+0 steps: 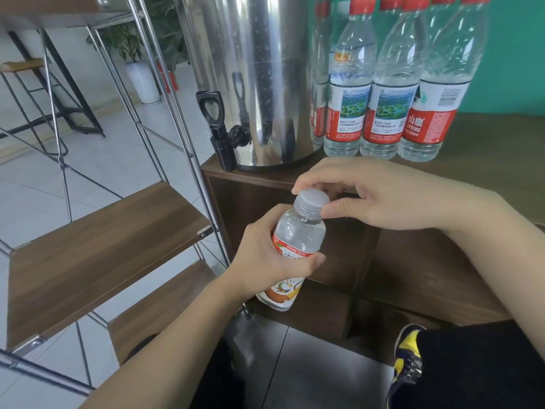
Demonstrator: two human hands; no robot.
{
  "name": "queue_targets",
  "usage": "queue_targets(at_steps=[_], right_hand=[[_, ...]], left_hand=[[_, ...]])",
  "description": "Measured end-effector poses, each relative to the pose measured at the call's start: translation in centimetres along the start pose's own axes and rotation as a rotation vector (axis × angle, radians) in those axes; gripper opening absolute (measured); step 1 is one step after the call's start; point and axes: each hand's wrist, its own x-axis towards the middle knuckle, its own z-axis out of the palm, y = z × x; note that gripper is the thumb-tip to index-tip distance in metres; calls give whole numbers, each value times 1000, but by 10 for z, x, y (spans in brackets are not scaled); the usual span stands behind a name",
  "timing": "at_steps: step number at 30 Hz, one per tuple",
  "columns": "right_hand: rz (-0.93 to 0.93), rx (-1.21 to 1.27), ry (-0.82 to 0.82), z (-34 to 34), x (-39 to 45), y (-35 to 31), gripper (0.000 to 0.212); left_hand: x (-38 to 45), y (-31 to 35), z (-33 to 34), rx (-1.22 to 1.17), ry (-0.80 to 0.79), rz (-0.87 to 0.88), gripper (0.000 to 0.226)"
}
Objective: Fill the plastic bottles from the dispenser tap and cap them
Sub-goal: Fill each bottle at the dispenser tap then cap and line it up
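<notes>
My left hand (262,258) grips a small clear bottle (298,237) with an orange and white label around its middle, held tilted in front of the wooden cabinet. My right hand (368,196) pinches the grey cap (313,199) on the bottle's neck between thumb and fingers. The bottle looks filled with clear liquid. Above and behind stands the steel dispenser (253,78) with its black tap (219,137) at the cabinet's front left corner; nothing is under the tap.
Several tall red-capped water bottles (389,84) stand in a row to the right of the dispenser on the brown cabinet top (486,149). A metal-framed rack with wooden shelves (103,240) stands to the left. My shoe (408,358) rests on the tiled floor below.
</notes>
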Motion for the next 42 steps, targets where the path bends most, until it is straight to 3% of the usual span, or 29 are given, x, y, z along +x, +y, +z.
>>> queue_targets(at_steps=[6,12,16,21,27,32,35,42], right_hand=[[18,223,-87,-12,-18,-12,45],[59,226,-99,-19,-31,-22,41],[87,-62,29,-15,-31,-25,22],[127,-229,115,-10,-31,-30,41],[161,-206,114,-9,-34,-30,29],[66,-247,40,-15,-36,-34,16],[38,-251,3,-17,-37,-34,23],[36,-9,2,-32,-40,-41,43]], left_hand=[[0,13,-4,-160,-250,-96,68],[-1,20,-3,-287,-446,-158,70],[-3,25,3,-216,-376,-117,68],[-6,31,11,-141,-256,-74,63],[-10,33,19,-15,-114,-36,58],[-12,32,19,-35,-124,-32,61],[-11,33,17,-54,-138,-43,61],[-12,35,13,-117,-150,-49,69]])
